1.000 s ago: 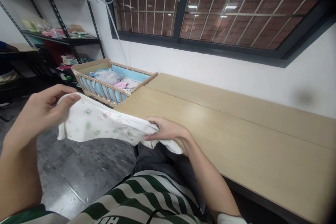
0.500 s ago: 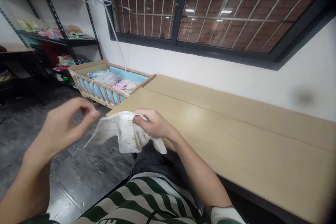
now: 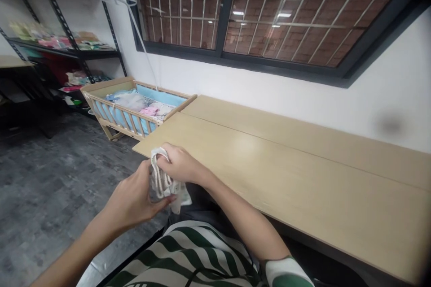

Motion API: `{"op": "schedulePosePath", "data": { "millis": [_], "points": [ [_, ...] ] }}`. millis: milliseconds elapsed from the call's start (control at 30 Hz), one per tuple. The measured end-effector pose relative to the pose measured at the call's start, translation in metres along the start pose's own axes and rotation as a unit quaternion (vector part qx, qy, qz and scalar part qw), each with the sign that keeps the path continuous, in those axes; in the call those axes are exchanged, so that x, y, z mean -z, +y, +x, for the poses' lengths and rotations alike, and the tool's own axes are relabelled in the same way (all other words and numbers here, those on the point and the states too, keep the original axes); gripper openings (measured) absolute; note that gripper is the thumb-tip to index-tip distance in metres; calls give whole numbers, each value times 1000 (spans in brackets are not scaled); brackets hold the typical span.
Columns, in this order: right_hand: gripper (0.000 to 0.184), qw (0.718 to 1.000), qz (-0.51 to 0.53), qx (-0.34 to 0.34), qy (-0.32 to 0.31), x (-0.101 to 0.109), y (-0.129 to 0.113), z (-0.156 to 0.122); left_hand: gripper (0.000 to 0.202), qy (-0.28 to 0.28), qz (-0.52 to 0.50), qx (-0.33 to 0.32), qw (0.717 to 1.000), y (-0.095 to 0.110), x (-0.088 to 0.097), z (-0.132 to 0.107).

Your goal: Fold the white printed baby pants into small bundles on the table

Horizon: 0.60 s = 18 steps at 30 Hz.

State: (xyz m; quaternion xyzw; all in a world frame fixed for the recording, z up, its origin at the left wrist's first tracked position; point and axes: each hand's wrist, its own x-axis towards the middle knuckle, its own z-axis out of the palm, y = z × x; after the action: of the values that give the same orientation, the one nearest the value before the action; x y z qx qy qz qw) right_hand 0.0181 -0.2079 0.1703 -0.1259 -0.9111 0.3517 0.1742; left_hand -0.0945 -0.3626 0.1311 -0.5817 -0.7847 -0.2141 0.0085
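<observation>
Your right hand (image 3: pixel 179 163) has its fingers closed on the upper end of the bunched white cloth (image 3: pixel 161 184), while your left hand (image 3: pixel 133 197) curls around it from the eight o'clock side, fingers bent and thumb against its lower edge. You hold that folded bundle in front of your lap (image 3: pixel 193 210), near the table's (image 3: pixel 242 148) corner, with the blue-lined crib (image 3: pixel 163 95) at eleven o'clock from it and the window (image 3: pixel 220 13) at one.

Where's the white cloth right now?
In the head view, the white cloth is left of centre, bunched between the left hand and right hand, by the near edge of the table.
</observation>
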Motion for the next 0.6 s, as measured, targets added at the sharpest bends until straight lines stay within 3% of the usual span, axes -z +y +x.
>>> {"op": "schedulePosePath", "data": {
  "millis": [67, 200, 333, 433, 500, 600],
  "points": [
    [16, 1000, 7, -10, 7, -5, 3, 2, 56, 16, -24, 14, 999, -11, -3, -1],
    [16, 998, -44, -17, 49, -18, 10, 0, 39, -20, -100, -40, 994, -44, 1, -2],
    [19, 983, -141, 68, 101, -34, 14, -6, 42, -27, -107, -8, 994, -73, 11, -4],
    [3, 982, -135, 132, 31, -41, 16, -5, 44, -72, -122, 48, 989, -87, 19, -6],
    [3, 988, -92, 122, -14, -45, 18, -1, 42, -100, -143, 63, 983, -94, 25, -7],
    [20, 993, -24, 96, -59, -51, 23, 7, 40, -90, -118, 21, 989, -101, 37, -7]
  ]
}}
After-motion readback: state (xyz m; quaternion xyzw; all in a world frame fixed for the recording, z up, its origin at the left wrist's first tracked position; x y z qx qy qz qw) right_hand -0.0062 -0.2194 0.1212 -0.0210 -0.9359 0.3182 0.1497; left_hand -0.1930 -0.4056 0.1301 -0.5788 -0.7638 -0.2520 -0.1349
